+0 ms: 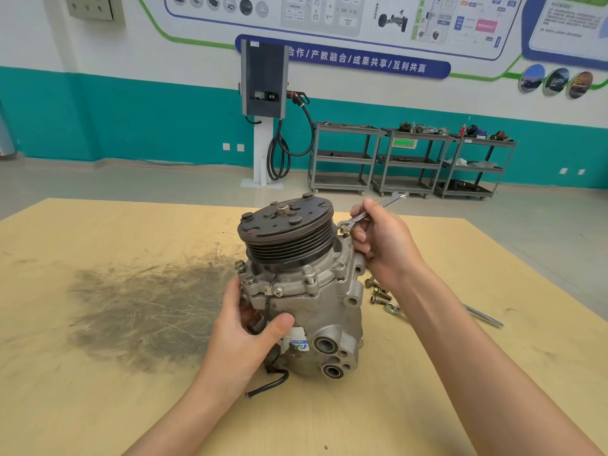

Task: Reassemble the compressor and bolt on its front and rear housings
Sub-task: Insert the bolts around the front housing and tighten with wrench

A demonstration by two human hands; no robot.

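Loose cable [268, 386]: a short black lead is seen trailing from the base of the unit onto the board, nearest the viewer.
Left hand [245, 337]: the lower side of the body is gripped, the thumb laid across the front beside a blue and white label and the fingers wrapped round the far side.
Compressor [309, 301]: stood upright on the middle of the wooden table [98, 406], pulley end up, with two round ports shown on its lower front face.
Front housing [289, 284]: seated on top of the body under the pulley; several bolt heads are seen around its flange.
Spare bolts [378, 292]: a small cluster is laid on the board just right of the unit, partly covered by the right forearm.
Second tool [483, 315]: a flat metal tool is laid beside the bolts, its middle hidden by the forearm.
Stain [138, 311]: a broad dark smear is spread over the board left of the unit.
Pulley [288, 228]: grooved, capped by a dark clutch plate with a centre nut.
Right hand [383, 240]: the fingers are closed round a spanner shank.
Spanner [371, 213]: its ring end is set over a raised bolt [344, 229] at the right rim of the housing, the open end pointing up and away.
Background: grey shelf trolleys [411, 159] and a wall charger [263, 80] are stood against a teal and white wall.
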